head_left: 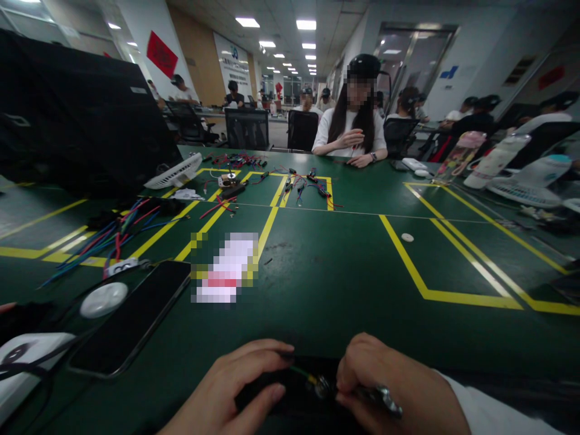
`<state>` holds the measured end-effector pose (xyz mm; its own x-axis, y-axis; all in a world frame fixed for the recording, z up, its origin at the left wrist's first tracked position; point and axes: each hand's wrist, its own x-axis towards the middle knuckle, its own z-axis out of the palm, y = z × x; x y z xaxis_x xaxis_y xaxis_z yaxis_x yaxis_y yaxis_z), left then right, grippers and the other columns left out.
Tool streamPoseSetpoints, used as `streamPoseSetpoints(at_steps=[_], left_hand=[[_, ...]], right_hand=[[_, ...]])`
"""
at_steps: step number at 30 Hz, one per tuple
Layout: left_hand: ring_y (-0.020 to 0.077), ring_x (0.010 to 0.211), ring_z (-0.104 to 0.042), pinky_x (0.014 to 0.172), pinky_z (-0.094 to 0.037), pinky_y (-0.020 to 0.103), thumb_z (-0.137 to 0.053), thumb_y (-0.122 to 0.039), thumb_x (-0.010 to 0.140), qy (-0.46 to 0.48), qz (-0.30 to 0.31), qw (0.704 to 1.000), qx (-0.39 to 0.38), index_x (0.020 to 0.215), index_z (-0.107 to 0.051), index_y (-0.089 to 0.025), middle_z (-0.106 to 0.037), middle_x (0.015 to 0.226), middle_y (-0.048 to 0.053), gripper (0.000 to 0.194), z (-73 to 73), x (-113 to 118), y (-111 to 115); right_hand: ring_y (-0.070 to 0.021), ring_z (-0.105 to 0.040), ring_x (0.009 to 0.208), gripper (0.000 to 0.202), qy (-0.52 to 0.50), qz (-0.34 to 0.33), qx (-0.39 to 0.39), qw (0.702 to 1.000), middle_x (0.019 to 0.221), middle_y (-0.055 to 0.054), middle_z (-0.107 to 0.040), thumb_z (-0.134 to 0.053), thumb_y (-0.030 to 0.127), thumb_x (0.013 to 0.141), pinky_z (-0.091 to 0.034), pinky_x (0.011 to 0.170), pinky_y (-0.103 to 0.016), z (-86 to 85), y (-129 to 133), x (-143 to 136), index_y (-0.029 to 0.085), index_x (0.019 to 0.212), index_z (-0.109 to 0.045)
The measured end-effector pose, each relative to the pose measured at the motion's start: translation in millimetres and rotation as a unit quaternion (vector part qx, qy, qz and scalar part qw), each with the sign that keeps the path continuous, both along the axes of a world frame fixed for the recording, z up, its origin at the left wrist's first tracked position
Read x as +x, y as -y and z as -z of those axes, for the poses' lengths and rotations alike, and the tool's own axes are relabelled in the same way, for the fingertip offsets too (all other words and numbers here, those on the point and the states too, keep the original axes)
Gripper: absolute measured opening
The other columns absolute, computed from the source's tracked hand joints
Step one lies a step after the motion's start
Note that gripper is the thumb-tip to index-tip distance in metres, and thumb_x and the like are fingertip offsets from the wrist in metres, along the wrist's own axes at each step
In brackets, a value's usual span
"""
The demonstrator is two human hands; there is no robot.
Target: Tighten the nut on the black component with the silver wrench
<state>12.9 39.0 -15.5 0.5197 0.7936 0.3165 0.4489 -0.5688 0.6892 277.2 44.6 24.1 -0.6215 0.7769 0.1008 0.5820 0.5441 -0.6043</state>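
Observation:
At the near table edge, my left hand (244, 380) is curved with its thumb and fingers apart over a dark area. Its fingertips are close to a thin green wire (299, 370); whether they touch it I cannot tell. The wire runs to a yellow end beside a small shiny metal part (322, 386). My right hand (385, 374) is closed on a slim metal tool (388, 402), whose shiny end sticks out below the fingers. Its exact kind is hidden by the hand. The fingertips are just right of the metal part.
On the left lie a black phone (136, 317), a white round case (104, 300) and bundled coloured wires (120, 232). A blurred-out sheet (229, 266) lies ahead. Small wired parts (299, 184) are farther back, before a seated person (351, 121). Bottles (496, 160) stand at right.

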Motion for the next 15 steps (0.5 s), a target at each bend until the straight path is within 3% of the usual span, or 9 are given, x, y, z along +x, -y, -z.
streamPoseSetpoints(at_steps=[3, 8, 12, 15], left_hand=[[0.0185, 0.11, -0.067, 0.092, -0.056, 0.027, -0.065, -0.019, 0.087, -0.008, -0.004, 1.0, -0.006, 0.12, -0.061, -0.031, -0.069, 0.122, 0.0, 0.035, 0.7, -1, -1], [0.0167, 0.113, -0.065, 0.095, -0.054, 0.026, -0.064, -0.019, 0.089, -0.019, 0.0, 1.0, -0.02, 0.121, -0.059, -0.033, -0.067, 0.125, -0.002, 0.035, 2.6, -3, -2], [0.0183, 0.115, -0.062, 0.094, -0.054, 0.026, -0.061, -0.015, 0.089, -0.011, -0.033, 0.999, 0.013, 0.114, -0.062, -0.031, -0.062, 0.13, 0.001, 0.029, -5.2, -7, 3], [0.0188, 0.1, -0.066, 0.084, -0.057, 0.027, -0.06, -0.01, 0.089, 0.002, 0.004, 0.999, 0.053, 0.101, -0.066, -0.027, -0.068, 0.108, 0.003, 0.022, -16.9, -10, 13]], right_hand=[[-0.014, -0.059, 0.056, 0.015, 0.007, 0.005, -0.009, 1.0, 0.069, 0.003, -0.063, -0.066, 0.011, 0.073, -0.045, 0.051, -0.022, 0.2, -3, -1, 0.025, 0.075, -0.059], [-0.018, -0.062, 0.067, 0.006, 0.01, 0.069, -0.021, 0.997, 0.072, 0.0, -0.065, -0.069, 0.026, 0.08, -0.05, 0.062, -0.026, -11.4, -2, -8, 0.026, 0.078, -0.063], [-0.0188, -0.063, 0.07, 0.007, -0.011, 0.098, -0.024, 0.995, 0.075, -0.001, -0.066, -0.07, 0.027, 0.081, -0.05, 0.063, -0.027, -13.9, 5, 0, 0.026, 0.078, -0.064], [-0.0181, -0.063, 0.072, 0.007, -0.036, 0.105, -0.041, 0.993, 0.077, -0.001, -0.066, -0.068, 0.022, 0.08, -0.05, 0.062, -0.025, -6.4, 14, 12, 0.025, 0.078, -0.063]])
